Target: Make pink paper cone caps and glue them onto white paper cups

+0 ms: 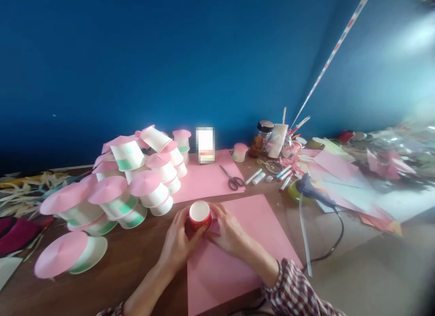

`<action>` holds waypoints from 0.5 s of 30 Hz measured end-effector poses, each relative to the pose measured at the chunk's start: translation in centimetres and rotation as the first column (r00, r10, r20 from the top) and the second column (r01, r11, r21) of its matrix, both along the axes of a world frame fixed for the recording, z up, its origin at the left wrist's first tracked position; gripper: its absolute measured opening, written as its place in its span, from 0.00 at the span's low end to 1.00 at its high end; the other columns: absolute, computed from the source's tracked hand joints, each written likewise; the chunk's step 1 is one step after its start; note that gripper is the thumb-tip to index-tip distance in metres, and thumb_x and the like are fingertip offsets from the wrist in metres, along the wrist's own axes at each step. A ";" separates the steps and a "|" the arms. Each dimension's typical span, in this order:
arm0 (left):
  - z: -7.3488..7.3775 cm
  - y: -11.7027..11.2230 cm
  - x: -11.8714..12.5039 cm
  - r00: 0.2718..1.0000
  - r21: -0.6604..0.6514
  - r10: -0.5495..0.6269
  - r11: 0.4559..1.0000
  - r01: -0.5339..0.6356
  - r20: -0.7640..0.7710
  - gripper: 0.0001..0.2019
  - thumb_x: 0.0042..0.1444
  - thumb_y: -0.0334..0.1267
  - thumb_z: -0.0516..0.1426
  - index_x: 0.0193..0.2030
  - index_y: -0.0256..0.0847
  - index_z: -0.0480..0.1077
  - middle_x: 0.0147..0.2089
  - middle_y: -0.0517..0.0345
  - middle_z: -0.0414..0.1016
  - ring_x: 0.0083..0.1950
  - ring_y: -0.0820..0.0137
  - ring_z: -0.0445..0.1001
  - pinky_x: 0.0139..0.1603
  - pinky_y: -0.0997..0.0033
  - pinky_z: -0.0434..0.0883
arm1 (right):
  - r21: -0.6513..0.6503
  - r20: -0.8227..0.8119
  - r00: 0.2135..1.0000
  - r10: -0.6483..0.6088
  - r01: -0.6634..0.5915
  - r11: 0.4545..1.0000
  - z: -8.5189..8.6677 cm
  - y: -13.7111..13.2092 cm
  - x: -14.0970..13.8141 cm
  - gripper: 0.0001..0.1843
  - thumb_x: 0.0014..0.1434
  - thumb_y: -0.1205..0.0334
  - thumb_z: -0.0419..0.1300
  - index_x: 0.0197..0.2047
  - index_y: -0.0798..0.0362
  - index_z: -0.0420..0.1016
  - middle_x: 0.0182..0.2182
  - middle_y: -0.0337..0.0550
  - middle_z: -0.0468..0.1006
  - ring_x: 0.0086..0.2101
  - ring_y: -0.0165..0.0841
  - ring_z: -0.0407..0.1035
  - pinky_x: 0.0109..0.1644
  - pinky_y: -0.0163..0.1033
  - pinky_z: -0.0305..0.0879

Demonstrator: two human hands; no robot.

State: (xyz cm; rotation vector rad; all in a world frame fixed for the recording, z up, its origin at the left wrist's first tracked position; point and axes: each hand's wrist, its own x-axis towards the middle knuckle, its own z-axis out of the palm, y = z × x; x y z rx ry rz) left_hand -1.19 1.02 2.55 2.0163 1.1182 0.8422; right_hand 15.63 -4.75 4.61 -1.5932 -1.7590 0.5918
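Two hands, the left hand [177,244] and the right hand [228,232], are clasping one red cup [200,215] between them.

Left fingers are curling round the cup's near-left wall while right fingertips are pressing its right wall, so both hands are gripping it. The cup is standing with its long axis upright and its white round end facing up, sitting at the far-left corner of one pink sheet [238,266], directly ahead of both wrists and about equally near each. Farther out, a second pink sheet [204,178] is lying with one pair of scissors [233,181] on its edge. One glue gun [311,189] is resting to the right, and well over a dozen pink-capped cups [136,189] are piling up to the left.
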 end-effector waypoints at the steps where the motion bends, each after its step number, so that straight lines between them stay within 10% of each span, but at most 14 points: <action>1: 0.0 0.0 0.0 1.000 -0.019 0.009 1.000 -0.009 -0.008 0.24 0.51 0.48 0.59 0.54 0.42 0.64 0.50 0.50 0.71 0.50 0.59 0.72 0.47 0.59 0.71 | -0.019 0.056 0.998 0.014 -0.013 1.000 0.8 -0.3 0.4 0.34 0.51 0.62 0.63 0.61 0.51 0.59 0.56 0.50 0.67 0.53 0.40 0.65 0.55 0.45 0.64; 8: -0.3 -0.1 -0.1 1.000 -0.040 -0.017 0.999 0.017 0.016 0.24 0.52 0.47 0.58 0.55 0.42 0.62 0.50 0.50 0.71 0.49 0.60 0.72 0.45 0.62 0.72 | -0.032 0.493 0.857 -0.147 0.187 0.982 5.9 1.3 6.9 0.22 0.61 0.59 0.55 0.58 0.51 0.65 0.52 0.50 0.71 0.50 0.40 0.67 0.51 0.42 0.64; 15: -0.9 0.0 -0.1 1.000 0.024 -0.013 1.000 0.014 -0.016 0.25 0.52 0.44 0.58 0.57 0.42 0.59 0.53 0.48 0.68 0.53 0.58 0.70 0.50 0.55 0.70 | -0.158 0.780 0.609 -0.140 0.408 0.899 5.9 6.0 12.9 0.18 0.61 0.63 0.54 0.53 0.52 0.71 0.49 0.51 0.75 0.49 0.40 0.69 0.48 0.39 0.63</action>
